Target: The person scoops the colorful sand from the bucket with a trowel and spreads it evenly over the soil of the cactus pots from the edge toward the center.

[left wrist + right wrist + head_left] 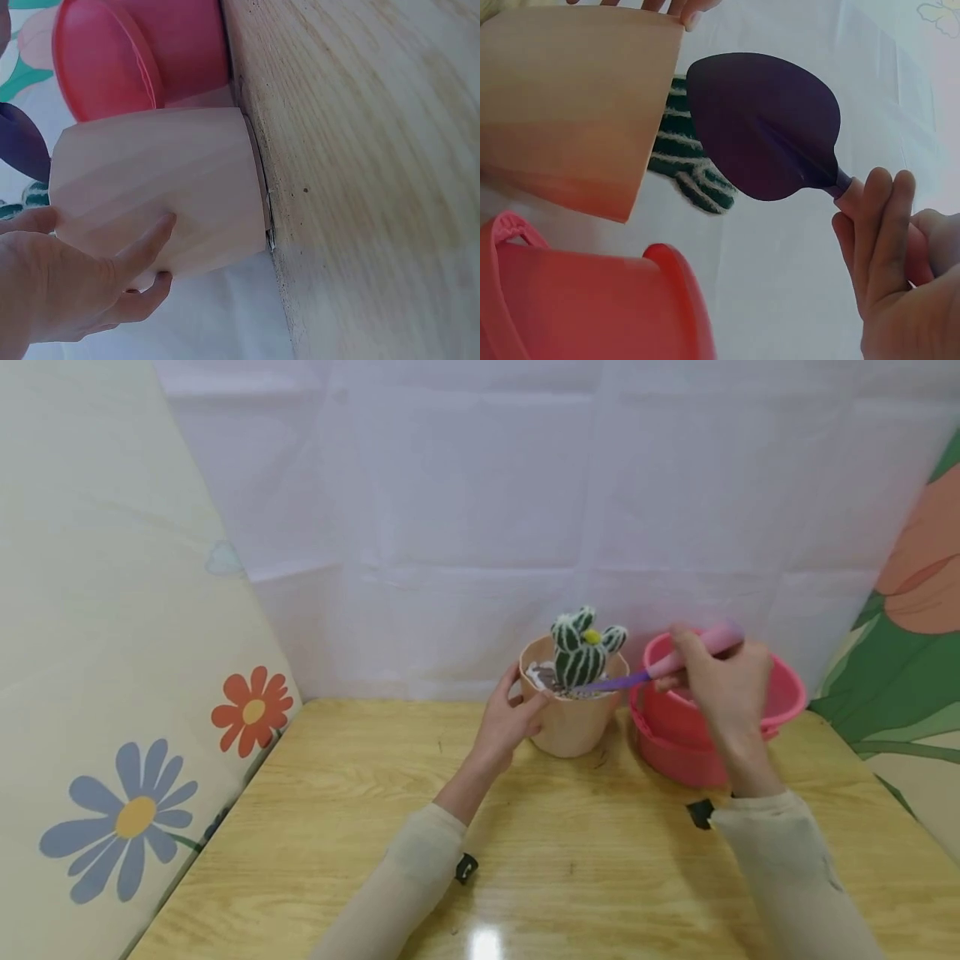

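Note:
A crocheted green-and-white cactus (580,662) with a yellow bud stands in a peach plant pot (573,727), amid pale and dark loose filling. My left hand (506,718) holds the pot at its left side and front rim; its fingers lie along the wall in the left wrist view. In my right hand (726,685) is a garden trowel by its pink handle (701,653). The purple heart-shaped blade (769,124) slants down over the pot's right rim, beside the cactus. In the right wrist view it partly covers the cactus.
Just right of the pot is a pink bucket (675,756) with a handle, below my right hand. Two small black pieces lie on the wooden table (360,793), one of them a black scrap (701,813) near the right sleeve. A white sheet (450,510) hangs behind.

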Tool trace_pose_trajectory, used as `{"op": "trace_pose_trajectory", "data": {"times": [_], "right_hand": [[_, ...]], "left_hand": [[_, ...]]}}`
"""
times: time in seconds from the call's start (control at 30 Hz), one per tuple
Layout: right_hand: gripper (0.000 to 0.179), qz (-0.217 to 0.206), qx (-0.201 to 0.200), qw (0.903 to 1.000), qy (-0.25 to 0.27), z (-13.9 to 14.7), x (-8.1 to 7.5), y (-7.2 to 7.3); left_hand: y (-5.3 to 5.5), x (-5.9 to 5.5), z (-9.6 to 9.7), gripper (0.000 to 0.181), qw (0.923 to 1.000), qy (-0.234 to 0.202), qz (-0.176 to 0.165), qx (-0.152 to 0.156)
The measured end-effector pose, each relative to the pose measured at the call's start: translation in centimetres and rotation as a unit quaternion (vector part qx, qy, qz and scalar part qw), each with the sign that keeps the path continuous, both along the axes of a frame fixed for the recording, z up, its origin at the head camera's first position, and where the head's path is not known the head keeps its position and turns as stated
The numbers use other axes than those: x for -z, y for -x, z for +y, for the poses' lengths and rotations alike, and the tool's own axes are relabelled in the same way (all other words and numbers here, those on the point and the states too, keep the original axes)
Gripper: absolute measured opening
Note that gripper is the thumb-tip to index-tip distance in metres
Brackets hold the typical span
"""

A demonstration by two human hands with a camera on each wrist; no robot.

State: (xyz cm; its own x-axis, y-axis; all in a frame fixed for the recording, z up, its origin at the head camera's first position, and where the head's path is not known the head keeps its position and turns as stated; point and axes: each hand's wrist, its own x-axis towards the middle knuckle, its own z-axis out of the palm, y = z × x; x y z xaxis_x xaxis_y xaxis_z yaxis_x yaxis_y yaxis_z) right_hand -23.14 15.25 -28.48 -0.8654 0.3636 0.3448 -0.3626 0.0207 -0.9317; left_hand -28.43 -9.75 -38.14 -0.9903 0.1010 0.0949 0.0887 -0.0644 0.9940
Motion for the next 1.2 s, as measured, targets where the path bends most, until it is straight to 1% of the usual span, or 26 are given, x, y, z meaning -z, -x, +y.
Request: {"op": "trace_pose_trajectory", "data": {"times": [0.1, 0.17, 0.3, 0.4, 0.47, 0.53, 0.57, 0.63, 0.77, 0.83, 0.9, 1.0, 1.1, 1.2], "right_hand": [[0.038, 0.010, -0.009, 0.9998, 0.013, 0.6, -0.1, -0.6], [0.037, 0.022, -0.020, 0.9994, 0.018, 1.0, -0.1, -1.0], [0.040, 0.060, -0.050, 0.9969, 0.008, 1.9, 0.0, -1.7], [0.041, 0.075, -0.067, 0.9949, -0.001, 2.6, 0.2, -2.2], [0.041, 0.077, -0.075, 0.9942, 0.001, 3.1, 0.1, -2.5], [0.041, 0.068, -0.084, 0.9941, 0.000, 3.7, -0.1, -2.8], [0.041, 0.069, -0.091, 0.9934, 0.003, 4.0, -0.2, -3.0], [0.042, 0.057, -0.104, 0.9929, 0.005, 4.6, -0.4, -3.4], [0.040, 0.043, -0.132, 0.9898, 0.029, 5.8, -0.5, -4.1], [0.038, 0.044, -0.139, 0.9883, 0.043, 6.3, -0.4, -4.2], [0.036, 0.048, -0.142, 0.9875, 0.049, 6.9, -0.2, -4.4], [0.034, 0.057, -0.146, 0.9858, 0.060, 7.9, 0.1, -4.6], [0.031, 0.063, -0.148, 0.9842, 0.075, 8.9, 0.5, -4.8], [0.030, 0.072, -0.131, 0.9857, 0.077, 9.9, 0.7, -5.2]], "left_hand": [[0.1, 0.0, -0.1, 0.083, 0.9996, 0.024, 0.007, -0.011], [0.0, -0.1, -0.2, 0.083, 0.9986, 0.045, 0.020, -0.020], [0.1, -0.1, -0.3, 0.080, 0.9956, 0.075, 0.039, -0.041], [0.1, -0.2, -0.5, 0.075, 0.9933, 0.092, 0.041, -0.056], [0.0, -0.5, -0.6, 0.071, 0.9912, 0.105, 0.044, -0.068], [-0.1, -0.9, -0.6, 0.066, 0.9889, 0.116, 0.051, -0.079], [-0.2, -1.0, -0.5, 0.063, 0.9874, 0.121, 0.056, -0.085], [-0.3, -1.4, -0.4, 0.059, 0.9848, 0.127, 0.068, -0.097], [-0.8, -2.1, -0.4, 0.050, 0.9794, 0.132, 0.095, -0.120], [-1.1, -2.4, -0.4, 0.048, 0.9769, 0.132, 0.107, -0.130], [-1.4, -2.7, -0.4, 0.044, 0.9757, 0.130, 0.119, -0.131], [-1.8, -3.2, -0.1, 0.039, 0.9758, 0.127, 0.133, -0.118], [-2.5, -3.9, 0.3, 0.035, 0.9772, 0.125, 0.143, -0.096], [-3.2, -4.7, 1.2, 0.031, 0.9773, 0.125, 0.160, -0.061]]}}
